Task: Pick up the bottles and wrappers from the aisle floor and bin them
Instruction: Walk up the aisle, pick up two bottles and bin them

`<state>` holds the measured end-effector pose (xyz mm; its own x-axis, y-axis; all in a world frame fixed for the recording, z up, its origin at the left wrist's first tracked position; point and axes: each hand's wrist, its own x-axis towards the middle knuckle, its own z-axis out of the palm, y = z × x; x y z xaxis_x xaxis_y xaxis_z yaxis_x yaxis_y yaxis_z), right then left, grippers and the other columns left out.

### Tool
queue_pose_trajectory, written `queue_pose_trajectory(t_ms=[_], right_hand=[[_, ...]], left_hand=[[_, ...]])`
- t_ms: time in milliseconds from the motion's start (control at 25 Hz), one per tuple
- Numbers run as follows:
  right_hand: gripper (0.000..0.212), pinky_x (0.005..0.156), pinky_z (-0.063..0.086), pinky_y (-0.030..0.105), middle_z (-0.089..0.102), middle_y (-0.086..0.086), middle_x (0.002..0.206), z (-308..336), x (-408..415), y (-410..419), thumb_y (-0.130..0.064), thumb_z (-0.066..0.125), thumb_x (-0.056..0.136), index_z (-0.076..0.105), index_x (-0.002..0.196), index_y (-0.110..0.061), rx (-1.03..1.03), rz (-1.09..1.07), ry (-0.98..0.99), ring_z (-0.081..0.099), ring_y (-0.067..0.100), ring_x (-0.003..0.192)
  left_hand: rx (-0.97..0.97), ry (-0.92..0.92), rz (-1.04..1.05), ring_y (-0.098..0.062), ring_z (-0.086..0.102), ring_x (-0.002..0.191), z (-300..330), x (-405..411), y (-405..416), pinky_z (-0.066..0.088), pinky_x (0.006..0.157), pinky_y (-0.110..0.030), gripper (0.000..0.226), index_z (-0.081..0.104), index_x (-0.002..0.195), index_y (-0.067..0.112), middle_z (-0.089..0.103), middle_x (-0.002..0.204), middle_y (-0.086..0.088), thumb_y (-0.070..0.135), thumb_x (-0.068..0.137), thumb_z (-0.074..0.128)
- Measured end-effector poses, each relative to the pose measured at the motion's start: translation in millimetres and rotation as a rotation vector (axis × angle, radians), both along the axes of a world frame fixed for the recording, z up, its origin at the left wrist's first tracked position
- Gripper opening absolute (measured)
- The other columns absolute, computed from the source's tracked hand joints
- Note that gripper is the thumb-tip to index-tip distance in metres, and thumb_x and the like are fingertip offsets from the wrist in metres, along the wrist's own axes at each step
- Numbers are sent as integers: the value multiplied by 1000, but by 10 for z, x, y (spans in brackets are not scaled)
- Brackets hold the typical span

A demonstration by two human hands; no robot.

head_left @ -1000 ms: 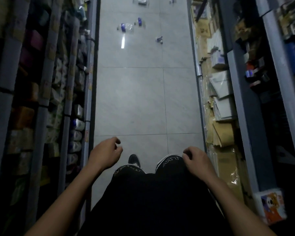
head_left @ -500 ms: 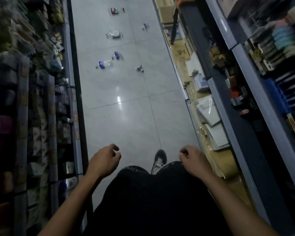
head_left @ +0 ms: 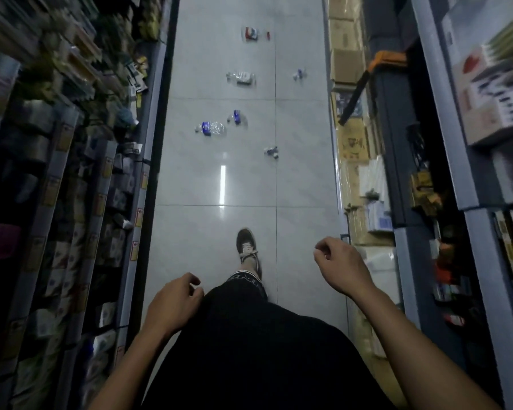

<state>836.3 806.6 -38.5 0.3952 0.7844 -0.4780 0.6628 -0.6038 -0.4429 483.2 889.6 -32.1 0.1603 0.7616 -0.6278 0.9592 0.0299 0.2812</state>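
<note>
Litter lies scattered on the pale tiled aisle floor ahead. Nearest is a small crumpled wrapper (head_left: pixel 271 151). Left of it lies a clear bottle with a blue label (head_left: pixel 210 128), with a small blue wrapper (head_left: pixel 236 116) just beyond. Farther off are a clear plastic wrapper (head_left: pixel 241 77), a small white-blue scrap (head_left: pixel 299 74) and a red-and-white packet (head_left: pixel 251 34). My left hand (head_left: pixel 172 303) and my right hand (head_left: pixel 339 264) hang low in front of me, fingers loosely curled, holding nothing. All the litter is well out of reach.
Stocked shelves (head_left: pixel 71 173) line the left side. On the right stand cardboard boxes (head_left: pixel 345 66), stacked goods and shelf units (head_left: pixel 468 143). An orange-topped dark object (head_left: pixel 367 81) leans near the boxes. My shoe (head_left: pixel 246 245) is stepped forward on the floor. No bin is visible.
I have walked forward along the aisle, so the litter appears closer. One foot has stepped ahead. My right hand has lifted and swung outward to the right.
</note>
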Motion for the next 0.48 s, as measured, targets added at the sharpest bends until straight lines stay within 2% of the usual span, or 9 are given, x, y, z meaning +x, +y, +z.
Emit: queue_pose_trajectory(t_ms=[280, 480], right_hand=[[19, 83, 54, 37, 66, -5, 103, 143, 540, 1305, -34, 58, 96, 69, 106, -21, -51, -54, -8, 63, 15, 94], [13, 79, 53, 35, 63, -8, 98, 146, 1080, 2002, -33, 59, 96, 67, 103, -25, -50, -137, 1, 61, 13, 92]], left_hand=[[11, -67, -84, -11, 64, 87, 99, 874, 1942, 51, 74, -32, 34, 64, 124, 24, 69, 95, 11, 37, 96, 50], [70, -67, -165, -15, 65, 89, 183, 1640, 3304, 54, 78, -35, 34, 64, 122, 25, 70, 94, 11, 38, 94, 49]])
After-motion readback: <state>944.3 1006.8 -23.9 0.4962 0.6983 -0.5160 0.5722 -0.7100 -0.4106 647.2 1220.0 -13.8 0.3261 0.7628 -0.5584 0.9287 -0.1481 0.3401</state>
